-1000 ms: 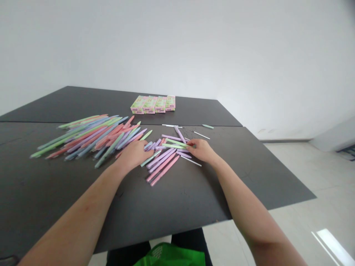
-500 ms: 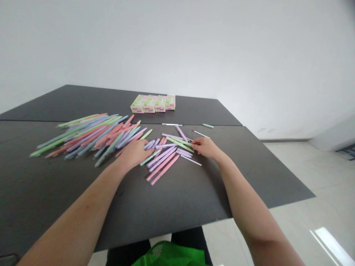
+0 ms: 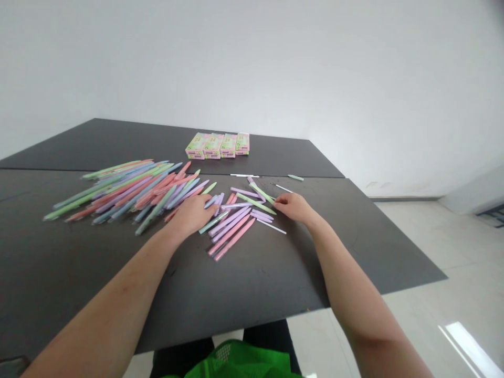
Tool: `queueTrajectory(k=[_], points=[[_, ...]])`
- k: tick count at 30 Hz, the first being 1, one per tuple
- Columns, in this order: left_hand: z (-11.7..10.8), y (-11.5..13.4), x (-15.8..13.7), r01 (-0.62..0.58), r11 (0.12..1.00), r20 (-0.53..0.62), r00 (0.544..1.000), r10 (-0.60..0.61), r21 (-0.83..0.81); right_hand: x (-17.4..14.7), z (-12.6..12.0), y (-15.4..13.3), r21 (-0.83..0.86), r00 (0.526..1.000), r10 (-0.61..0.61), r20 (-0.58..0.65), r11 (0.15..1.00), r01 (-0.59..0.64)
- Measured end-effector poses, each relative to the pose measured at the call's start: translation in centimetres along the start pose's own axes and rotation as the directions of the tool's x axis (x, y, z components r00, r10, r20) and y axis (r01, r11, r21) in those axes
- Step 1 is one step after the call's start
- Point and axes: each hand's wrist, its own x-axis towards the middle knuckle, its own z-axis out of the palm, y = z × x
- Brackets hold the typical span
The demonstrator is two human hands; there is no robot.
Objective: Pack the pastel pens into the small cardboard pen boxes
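Currently, the right hand [image 3: 293, 207], right of the frame's centre, has its thumb and fingertips pinched on the lower right end of a light green pen [image 3: 262, 193]. That pen slants toward the upper left, its far end over a purple pen. A second light green pen [image 3: 256, 203] lies just below it, near the same fingertips. The left hand [image 3: 192, 212], left of centre, rests beside a short blue piece [image 3: 211, 201] at its fingertips. Its fingers are partly hidden; whether they grip anything cannot be told.

Between the hands, at the centre of the frame, lies a loose group of pens: long purple pens [image 3: 230, 227] side by side, with two pink pens [image 3: 235, 240] parallel below them. Short purple pieces [image 3: 263, 215] lie to their right, above a thin white rod [image 3: 271, 227]. Another white rod [image 3: 284, 188] lies just above the right hand.

At left centre, a large pile of mixed-colour pens [image 3: 129, 191] spreads across the dark table [image 3: 255, 289], its right end beside the left hand. At upper centre, a row of pink and green boxes [image 3: 211, 146] stands on the table's far section, below the white wall [image 3: 252, 63].
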Motion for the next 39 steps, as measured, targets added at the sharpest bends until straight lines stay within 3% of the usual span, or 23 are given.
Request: queueTrajectory(k=[5,15,18,22,27,33,39], points=[[-0.3,-0.1,0.1,-0.005,1.000,-0.039,0.999,0.006,0.009,-0.2,0.1,-0.3,-0.088,0.999,-0.024,-0.023,0.996,0.022],[-1.2,-0.2,0.2,0.060,0.995,-0.009,0.998,-0.061,-0.078,-0.2,0.3,0.0,-0.090,1.000,0.014,-0.019,0.996,-0.015],[-1.1,-0.2,0.2,0.066,0.996,-0.015,0.998,-0.067,-0.064,-0.3,0.2,-0.4,-0.082,0.996,0.010,-0.084,0.996,-0.017],[-0.8,-0.2,0.1,0.070,0.996,-0.017,0.997,-0.071,-0.061,-0.8,-0.1,-1.6,0.056,0.986,-0.069,-0.155,0.995,0.079],[-0.5,-0.1,-0.1,0.081,0.997,-0.059,0.995,-0.082,-0.020,-1.7,0.0,-2.9,0.243,0.979,-0.205,-0.018,0.948,0.203],[0.0,-0.3,0.1,0.038,0.999,-0.079,0.996,-0.035,0.030,-1.8,0.4,-3.3,0.068,0.955,-0.292,0.060,0.955,0.288],[0.3,-0.4,0.2,0.006,1.000,-0.088,0.996,-0.004,0.016,-1.9,0.8,-3.7,-0.139,0.959,-0.275,0.074,0.949,0.283]])
